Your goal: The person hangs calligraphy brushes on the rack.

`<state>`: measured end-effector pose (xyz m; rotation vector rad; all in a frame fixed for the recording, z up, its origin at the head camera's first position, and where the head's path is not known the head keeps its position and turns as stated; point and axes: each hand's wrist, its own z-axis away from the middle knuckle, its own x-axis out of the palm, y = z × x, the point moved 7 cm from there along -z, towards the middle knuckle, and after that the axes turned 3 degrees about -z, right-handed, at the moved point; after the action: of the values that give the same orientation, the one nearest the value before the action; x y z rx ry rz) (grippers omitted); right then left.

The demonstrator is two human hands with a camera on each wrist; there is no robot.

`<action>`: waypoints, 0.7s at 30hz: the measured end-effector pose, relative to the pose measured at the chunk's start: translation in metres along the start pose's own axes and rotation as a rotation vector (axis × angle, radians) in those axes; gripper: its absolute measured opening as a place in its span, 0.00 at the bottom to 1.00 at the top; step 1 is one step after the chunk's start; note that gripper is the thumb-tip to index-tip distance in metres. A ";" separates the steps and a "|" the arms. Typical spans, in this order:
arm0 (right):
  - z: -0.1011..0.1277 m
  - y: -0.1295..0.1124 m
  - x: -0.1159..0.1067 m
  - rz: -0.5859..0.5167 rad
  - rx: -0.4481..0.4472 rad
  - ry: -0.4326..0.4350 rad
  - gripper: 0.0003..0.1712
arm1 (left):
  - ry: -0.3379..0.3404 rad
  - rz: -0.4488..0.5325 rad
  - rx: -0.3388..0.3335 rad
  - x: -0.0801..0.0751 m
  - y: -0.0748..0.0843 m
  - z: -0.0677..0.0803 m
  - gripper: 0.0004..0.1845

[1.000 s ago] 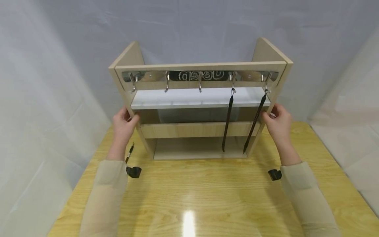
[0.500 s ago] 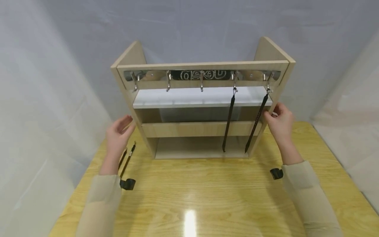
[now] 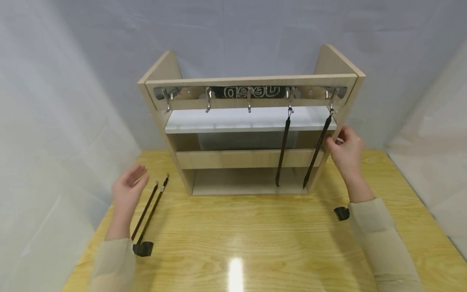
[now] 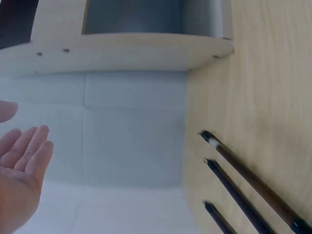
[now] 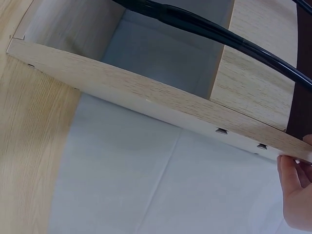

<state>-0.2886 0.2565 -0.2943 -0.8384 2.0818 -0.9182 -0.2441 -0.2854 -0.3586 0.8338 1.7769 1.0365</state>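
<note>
**Rack steadied at right panel, left hand free over brushes**

Head view: the rack (image 3: pixel 251 134) is held by the right hand (image 3: pixel 346 152), fingers curled round the front edge of its right side panel, partway up. Just inboard of that grip two brushes hang from the hook rail (image 3: pixel 249 94); the nearer one (image 3: pixel 316 150) almost touches the fingertips. The left hand (image 3: pixel 127 190) is spread and holds nothing, poised over two loose brushes (image 3: pixel 149 211) lying on the table (image 3: pixel 255 243) left of the rack. Judgement: the panel grip is best kept firm and still, so the hung brushes are not set swinging.

Left wrist view: the palm (image 4: pixel 19 170) is seen open, fingers relaxed. Three dark tapered handles (image 4: pixel 243 185) lie side by side on the wood; one has a pale band near its tip.

Right wrist view: fingertips (image 5: pixel 295 185) are pressed on the light woodgrain panel edge; glossy black brush shafts (image 5: pixel 209 29) cross above.
</note>
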 end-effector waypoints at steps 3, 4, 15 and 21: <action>0.001 0.001 0.000 0.003 -0.009 -0.001 0.13 | 0.009 0.001 -0.042 -0.010 -0.013 0.006 0.23; 0.001 0.001 0.001 0.006 -0.015 0.001 0.13 | 0.010 -0.006 -0.047 -0.013 -0.017 0.008 0.23; 0.000 -0.001 -0.001 0.057 -0.043 0.002 0.12 | -0.002 -0.144 -0.118 -0.050 -0.068 0.021 0.25; 0.001 -0.002 0.000 0.056 -0.051 -0.005 0.11 | -0.044 -0.324 -0.156 -0.063 -0.094 0.023 0.26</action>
<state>-0.2877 0.2554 -0.2932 -0.8034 2.1214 -0.8356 -0.2092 -0.3724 -0.4268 0.4501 1.6999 0.9193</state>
